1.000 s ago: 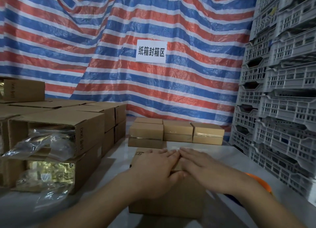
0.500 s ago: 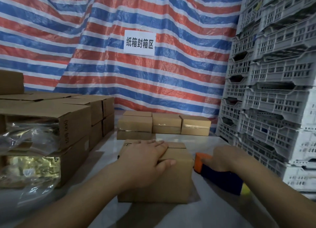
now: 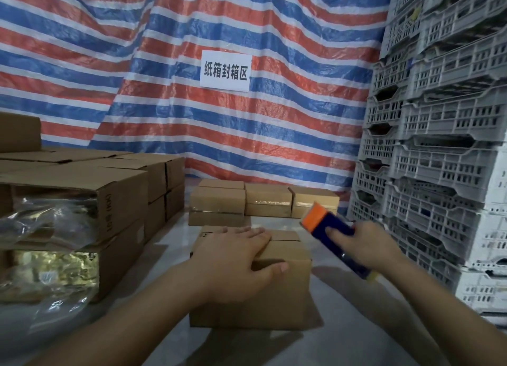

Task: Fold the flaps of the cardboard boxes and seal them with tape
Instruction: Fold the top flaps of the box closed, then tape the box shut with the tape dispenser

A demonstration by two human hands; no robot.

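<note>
A small cardboard box (image 3: 277,294) stands on the table in front of me with its top flaps folded down. My left hand (image 3: 236,258) lies flat on the flaps, fingers straight, thumb over the front edge. My right hand (image 3: 365,245) grips a blue tape dispenser with an orange end (image 3: 326,223), lifted in the air just right of the box and above its top.
Three sealed small boxes (image 3: 267,201) line the back of the table (image 3: 356,324). Larger open cartons (image 3: 82,201) with plastic-wrapped goods are stacked on the left. Grey plastic crates (image 3: 444,157) tower on the right. A striped tarp (image 3: 192,105) hangs behind.
My right hand left the box top, took hold of the tape dispenser on the table to the right and lifted it up toward the box. My left hand stayed pressing the flaps.
</note>
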